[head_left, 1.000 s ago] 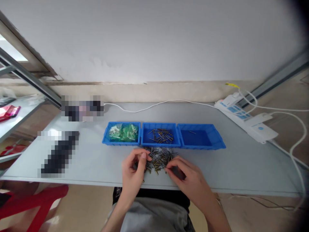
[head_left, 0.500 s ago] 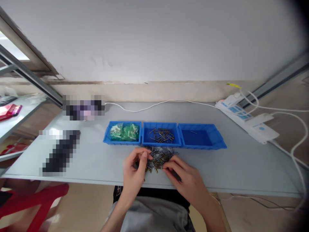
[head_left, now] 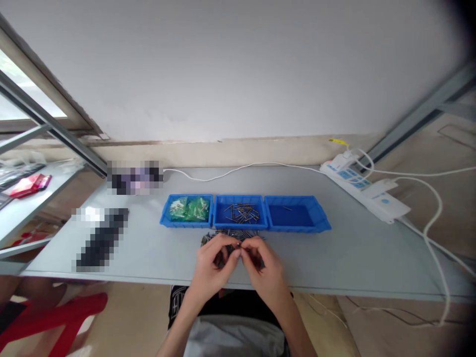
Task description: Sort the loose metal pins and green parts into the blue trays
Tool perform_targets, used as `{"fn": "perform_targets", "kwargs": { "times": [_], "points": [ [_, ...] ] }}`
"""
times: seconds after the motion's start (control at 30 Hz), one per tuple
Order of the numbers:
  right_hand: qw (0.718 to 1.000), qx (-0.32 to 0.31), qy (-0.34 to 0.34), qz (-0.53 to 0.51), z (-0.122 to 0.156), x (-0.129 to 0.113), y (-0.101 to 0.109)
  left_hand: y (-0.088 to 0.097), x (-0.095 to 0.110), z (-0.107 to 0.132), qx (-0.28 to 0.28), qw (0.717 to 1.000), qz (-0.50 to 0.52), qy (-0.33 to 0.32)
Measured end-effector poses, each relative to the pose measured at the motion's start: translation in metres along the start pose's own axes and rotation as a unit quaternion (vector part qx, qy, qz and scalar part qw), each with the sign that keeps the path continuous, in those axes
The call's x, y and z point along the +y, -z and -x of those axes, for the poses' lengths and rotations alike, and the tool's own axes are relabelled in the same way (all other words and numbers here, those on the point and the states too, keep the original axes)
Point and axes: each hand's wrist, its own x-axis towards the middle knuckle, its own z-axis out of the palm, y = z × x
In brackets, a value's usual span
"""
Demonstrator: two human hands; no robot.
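My left hand (head_left: 216, 264) and my right hand (head_left: 263, 265) meet fingertip to fingertip above the table's front part. Both are pinched closed, and a tiny dark piece shows where the fingertips touch; what it is I cannot make out. Behind and partly under the hands lies a pile of thin metal pins (head_left: 238, 234), much of it hidden. Beyond the pile is the middle blue bin (head_left: 219, 218), with several brass-and-steel pins (head_left: 243, 213) inside. At its left the left blue bin (head_left: 164, 216) holds green-and-white bagged parts (head_left: 190, 209). The right blue bin (head_left: 322, 218) has one thin pin (head_left: 287, 208).
A white power strip (head_left: 366, 193) with plugs and cables stands on the right of the grey table (head_left: 357, 263). A white cord (head_left: 223, 176) runs along the back. Blurred-out dark items (head_left: 100, 240) lie on the left. A red stool (head_left: 70, 310) stands at lower left.
My hands have come together from either side of the pile, the right one moving left to the left hand's fingertips. The camera view has shifted slightly.
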Motion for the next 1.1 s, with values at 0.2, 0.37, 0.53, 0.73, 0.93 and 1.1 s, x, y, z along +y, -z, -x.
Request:
{"fn": "perform_targets", "kwargs": {
  "times": [0.2,0.37,0.53,0.73,0.93,1.1],
  "points": [
    [1.000,0.009,0.001,0.017,0.003,0.000,-0.003,-0.003,-0.002,-0.003,0.010,1.000,0.003,0.011],
    [0.999,0.003,-0.010,0.031,0.002,-0.002,-0.002,-0.006,-0.001,-0.004,0.027,0.999,-0.010,0.018],
    [0.998,-0.033,-0.019,0.045,0.001,0.000,-0.003,-0.009,-0.002,-0.002,0.069,0.997,-0.033,0.034],
    [0.998,0.005,0.000,0.065,0.006,0.002,-0.004,-0.012,-0.006,0.002,0.090,0.994,-0.054,0.036],
    [0.995,0.064,-0.026,0.078,0.010,0.006,-0.006,-0.011,-0.008,0.003,0.094,0.994,-0.059,0.018],
    [0.995,0.062,-0.038,0.073,0.010,0.007,-0.008,-0.011,-0.009,0.001,0.125,0.990,-0.070,0.007]
  ]
}}
